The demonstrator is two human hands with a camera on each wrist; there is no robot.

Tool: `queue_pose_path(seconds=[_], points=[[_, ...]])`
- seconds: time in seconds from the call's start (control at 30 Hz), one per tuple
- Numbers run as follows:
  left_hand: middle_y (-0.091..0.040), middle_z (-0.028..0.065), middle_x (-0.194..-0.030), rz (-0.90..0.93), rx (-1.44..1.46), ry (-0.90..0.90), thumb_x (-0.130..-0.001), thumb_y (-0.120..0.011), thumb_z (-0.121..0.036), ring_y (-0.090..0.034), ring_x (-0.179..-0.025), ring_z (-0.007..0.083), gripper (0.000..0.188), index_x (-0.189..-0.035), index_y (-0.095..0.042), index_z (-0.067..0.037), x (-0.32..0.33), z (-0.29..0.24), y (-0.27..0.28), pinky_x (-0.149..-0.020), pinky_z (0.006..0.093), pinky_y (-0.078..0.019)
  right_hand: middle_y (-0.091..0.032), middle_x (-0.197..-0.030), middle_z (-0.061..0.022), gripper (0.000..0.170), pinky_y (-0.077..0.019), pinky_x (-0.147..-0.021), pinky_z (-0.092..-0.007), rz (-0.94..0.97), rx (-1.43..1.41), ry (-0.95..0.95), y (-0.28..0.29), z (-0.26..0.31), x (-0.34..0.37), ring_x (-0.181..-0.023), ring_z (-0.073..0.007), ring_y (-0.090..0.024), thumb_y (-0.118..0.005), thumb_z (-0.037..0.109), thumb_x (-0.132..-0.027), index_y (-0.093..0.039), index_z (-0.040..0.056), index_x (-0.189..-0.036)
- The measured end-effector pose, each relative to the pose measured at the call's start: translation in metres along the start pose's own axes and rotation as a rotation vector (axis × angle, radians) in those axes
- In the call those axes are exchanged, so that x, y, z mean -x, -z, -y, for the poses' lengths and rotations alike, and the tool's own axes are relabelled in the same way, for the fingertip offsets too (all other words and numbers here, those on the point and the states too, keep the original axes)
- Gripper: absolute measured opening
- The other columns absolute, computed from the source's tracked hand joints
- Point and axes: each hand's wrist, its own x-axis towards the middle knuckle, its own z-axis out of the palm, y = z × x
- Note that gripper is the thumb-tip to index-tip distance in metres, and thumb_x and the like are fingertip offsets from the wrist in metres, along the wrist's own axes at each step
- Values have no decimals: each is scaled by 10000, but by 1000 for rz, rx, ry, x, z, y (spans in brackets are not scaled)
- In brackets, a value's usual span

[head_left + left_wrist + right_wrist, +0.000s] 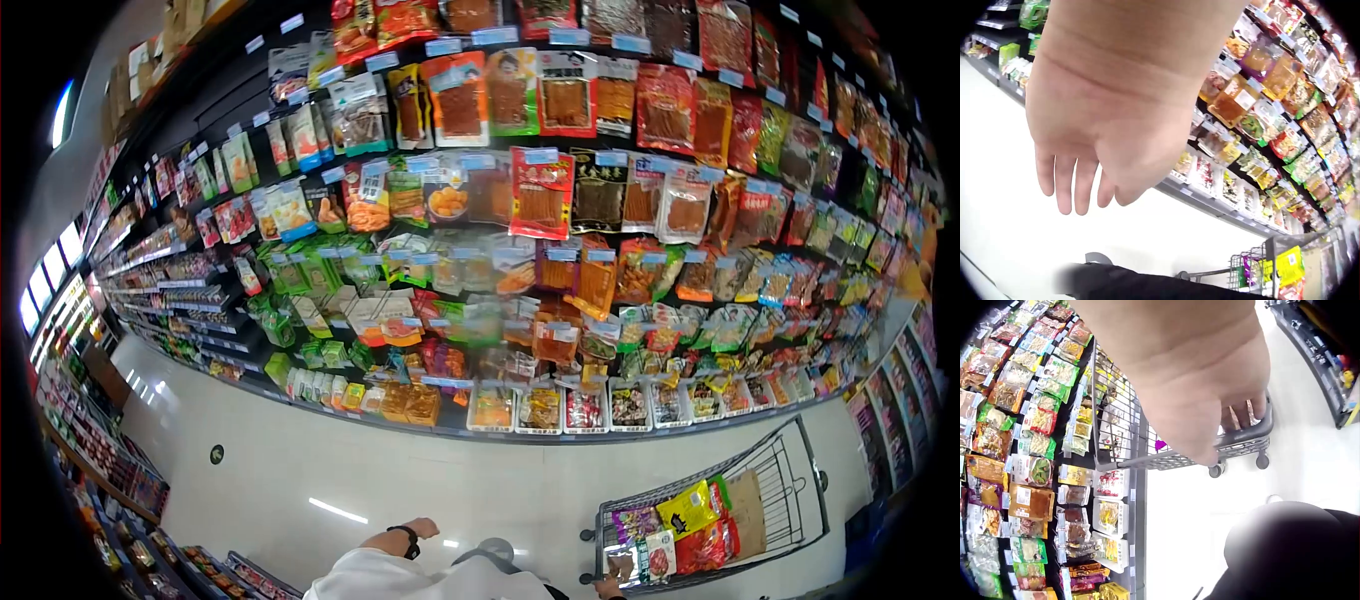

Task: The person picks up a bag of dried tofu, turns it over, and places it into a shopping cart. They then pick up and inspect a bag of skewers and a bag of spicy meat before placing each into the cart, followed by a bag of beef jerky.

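My right hand grips the end rim of a grey wire shopping cart; its fingers curl over the bar and the thumb lies along the near side. In the head view only a small part of this hand shows at the cart's near corner. Inside the cart lie a yellow packet, red packets, a purple packet and a white-labelled packet. My left hand hangs over the floor with fingers loosely extended, holding nothing. A black band circles the left wrist.
Ahead runs a long wall of shelves with hanging snack packets. White trays line its lowest shelf. A brown cardboard piece stands in the cart. Low shelves are at the left, with pale tiled floor between.
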Motion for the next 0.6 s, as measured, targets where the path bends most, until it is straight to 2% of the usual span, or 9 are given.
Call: queue_pose_path(seconds=[0.03, 0.1, 0.13, 0.17, 0.27, 0.3, 0.43, 0.57, 0.6], points=[[-701, 112, -1042, 90, 63, 77, -916, -508, -238, -652, -964, 286, 288, -1072, -681, -68, 6, -1, 2, -810, 441, -510, -645, -1196, -187, 416, -439, -983, -364, -24, 4, -48, -4, 9, 5, -1117, -301, -573, -621, 331, -848, -689, 46, -1144], [-702, 110, -1022, 30, 279, 171, -912, -525, -233, -656, -933, 270, 279, -1066, -678, -58, 14, -3, 4, -783, 430, -514, -602, -1267, -238, 459, -387, -1053, -353, -50, -62, -193, -8, 35, 13, -1222, -305, -519, -630, 396, -832, -691, 84, -1164], [-702, 109, -1012, 2, 390, 219, -910, -534, -230, -658, -918, 262, 275, -1064, -676, -53, 22, 1, 0, -769, 424, -516, -601, -1269, -237, 462, -388, -1052, -355, -54, -46, -221, -10, 44, 17, -1222, -306, -519, -628, 398, -833, -689, 84, -1165], [-697, 116, -1023, -90, 409, 120, -922, -534, -265, -661, -898, 255, 297, -1056, -673, -40, 12, 16, -16, -745, 408, -521, -600, -1270, -236, 464, -389, -1052, -357, -49, -25, -221, -15, 52, 17, -1223, -307, -519, -626, 400, -833, -688, 84, -1167], [-685, 127, -1068, -292, 415, 35, -922, -537, -299, -664, -884, 250, 328, -1049, -673, -30, 10, 29, -23, -752, 394, -529, -597, -1275, -234, 471, -391, -1050, -363, -74, 34, -220, -25, 67, 20, -1223, -310, -519, -621, 406, -835, -683, 84, -1173], [-668, 143, -1116, -264, 784, 247, -902, -551, -271, -665, -907, 266, 318, -1067, -674, -29, 17, 27, -22, -786, 394, -533, -596, -1276, -234, 474, -392, -1049, -365, -77, 38, -225, -32, 76, 19, -1224, -311, -519, -619, 409, -836, -682, 84, -1175], [-666, 149, -1114, -268, 568, 158, -890, -547, -257, -668, -931, 273, 323, -1094, -679, -44, 43, 69, -42, -797, 391, -539, -593, -1282, -231, 483, -395, -1047, -373, -95, 82, -241, -59, 94, 31, -1225, -316, -520, -612, 417, -838, -676, 84, -1182], [-681, 124, -1025, -302, 693, 264, -862, -582, -252, -667, -871, 298, 293, -1041, -689, -47, 86, 97, -62, -780, 408, -537, -589, -1287, -229, 493, -398, -1044, -381, -104, 123, -254, -78, 113, 34, -1226, -320, -520, -604, 425, -840, -670, 84, -1189], [-681, 122, -1027, -311, 623, 211, -855, -593, -258, -667, -866, 300, 294, -1038, -690, -49, 95, 109, -74, -780, 407, -537, -588, -1289, -228, 495, -399, -1043, -382, -106, 136, -257, -81, 117, 35, -1226, -322, -520, -602, 427, -841, -669, 84, -1191]])
